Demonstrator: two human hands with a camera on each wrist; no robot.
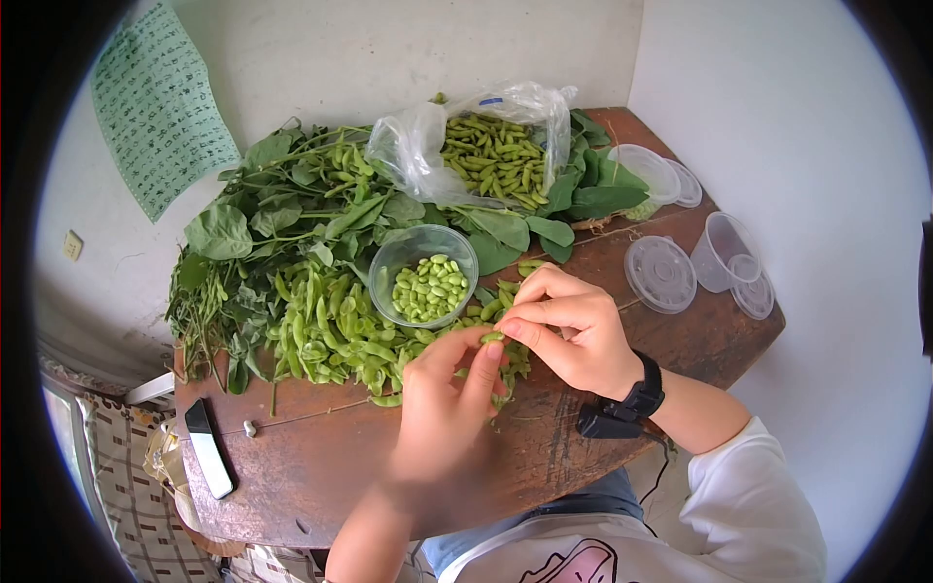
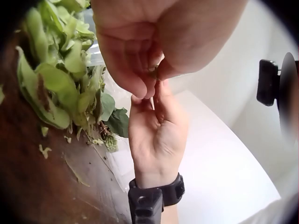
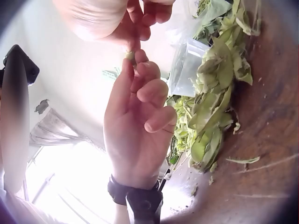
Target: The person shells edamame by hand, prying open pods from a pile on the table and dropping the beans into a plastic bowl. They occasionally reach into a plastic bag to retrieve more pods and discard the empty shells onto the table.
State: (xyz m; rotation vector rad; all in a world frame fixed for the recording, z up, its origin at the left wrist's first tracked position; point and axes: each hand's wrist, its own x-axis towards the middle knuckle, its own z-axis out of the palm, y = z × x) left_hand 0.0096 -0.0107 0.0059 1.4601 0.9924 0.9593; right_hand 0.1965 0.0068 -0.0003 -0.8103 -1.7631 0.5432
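Just in front of the clear round tub [image 1: 380,282] of shelled green soybeans [image 1: 428,290], both hands meet over the pile of pods. My left hand [image 1: 442,384] pinches a single green soybean [image 1: 493,337] between thumb and forefinger, its other fingers curled loosely. From the right, my right hand [image 1: 580,335] comes in with thumb and forefinger pinched together at the bean's end. In the right wrist view the bean [image 3: 130,57] shows between the two hands' fingertips. Flat green pods [image 1: 335,330] lie heaped left of and under the hands.
Leafy soybean stalks [image 1: 282,209] spread along the wall. Behind the tub sits a plastic bag [image 1: 413,155] of pods. Clear cups [image 1: 717,248] and lids [image 1: 661,275] stand at the right of the wooden table [image 1: 330,466]. A phone [image 1: 209,452] lies near the left edge.
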